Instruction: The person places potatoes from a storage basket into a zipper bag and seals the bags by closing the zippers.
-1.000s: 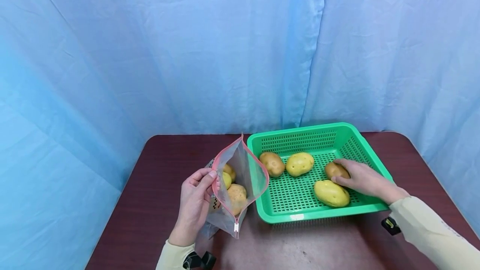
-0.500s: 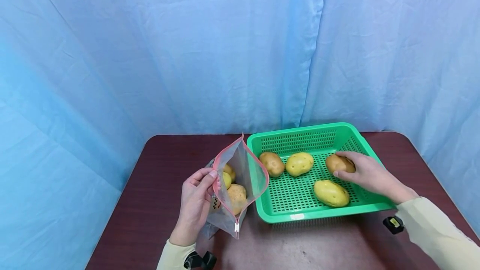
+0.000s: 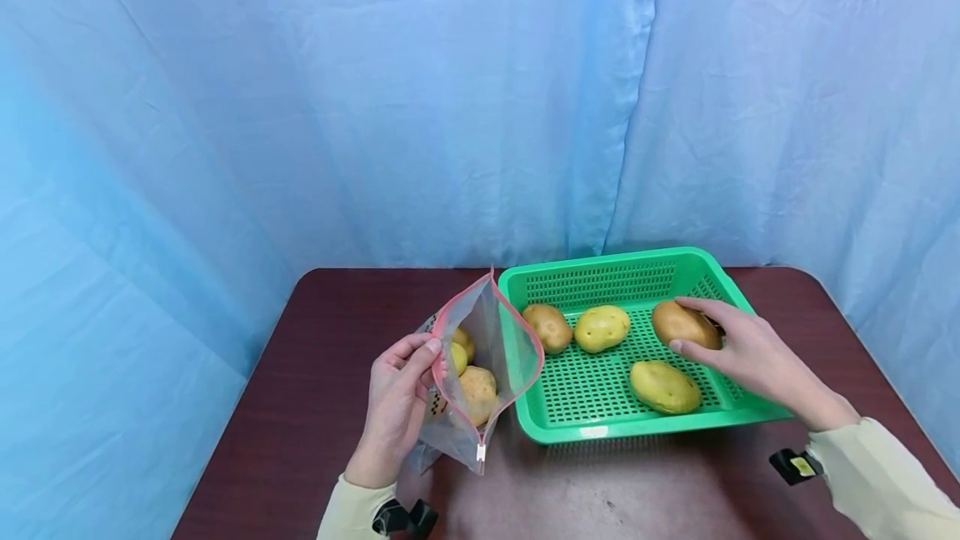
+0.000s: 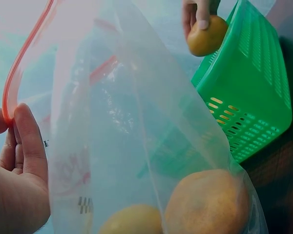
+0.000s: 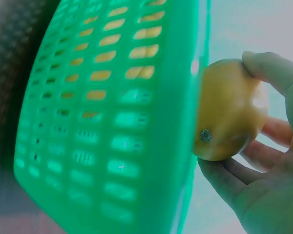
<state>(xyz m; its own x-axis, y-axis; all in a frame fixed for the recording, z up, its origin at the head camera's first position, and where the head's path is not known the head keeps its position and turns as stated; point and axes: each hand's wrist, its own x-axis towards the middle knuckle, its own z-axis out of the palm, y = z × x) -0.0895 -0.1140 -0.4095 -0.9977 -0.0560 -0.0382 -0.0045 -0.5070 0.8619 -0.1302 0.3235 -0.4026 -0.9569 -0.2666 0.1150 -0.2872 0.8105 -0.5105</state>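
In the head view my left hand (image 3: 392,411) pinches the pink zip edge of a clear zip bag (image 3: 483,327) between thumb and fingers. The bag's mouth gapes, with a tan potato (image 3: 477,394) and yellower ones inside. My right hand (image 3: 761,357) grips a brown potato (image 3: 684,325) over the right part of a green plastic basket (image 3: 637,426). The right wrist view has this potato (image 5: 232,109) at the height of the basket's rim, thumb on one side and fingers on the other. A yellow potato (image 3: 665,387) lies below it in the basket.
Another brown potato (image 3: 547,328) and a yellow potato (image 3: 602,328) lie side by side in the basket's left part. The basket stands on a dark red table (image 3: 300,407), right beside the bag. A blue curtain (image 3: 450,107) hangs behind the table.
My right hand has raised the brown potato from the basket floor and drawn it slightly right. The left hand still holds the bag's edge in place; the head view has shifted a little.
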